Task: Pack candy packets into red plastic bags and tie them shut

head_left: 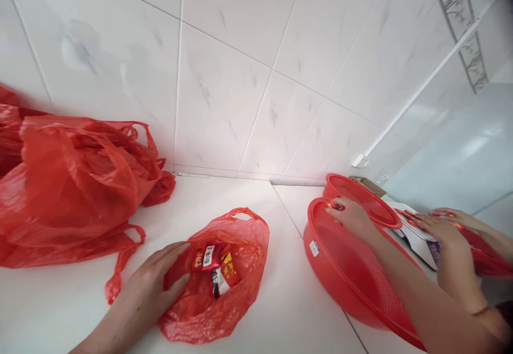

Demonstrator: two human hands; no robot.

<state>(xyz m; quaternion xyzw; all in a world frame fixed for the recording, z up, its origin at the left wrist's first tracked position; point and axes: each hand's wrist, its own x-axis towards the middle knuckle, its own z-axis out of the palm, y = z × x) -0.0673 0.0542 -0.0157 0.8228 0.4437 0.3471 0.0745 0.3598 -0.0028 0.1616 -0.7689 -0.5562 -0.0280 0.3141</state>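
A small red plastic bag [240, 268] lies open on the white counter [60, 306], with several red and white snack packets [214, 268] inside. My left hand [154, 284] grips the bag's left edge, fingers above and thumb below. My right hand [350, 216] reaches to the far rim of a large red mesh basket [340, 268] and closes on it. A small red thing [334, 204] shows at its fingertips; I cannot make out what it is.
A pile of bigger red plastic bags [68, 188] fills the left of the counter against the tiled wall. A second red basket [360, 194] stands behind the first. Another person's two hands [441, 228] work on red items and a box at the right.
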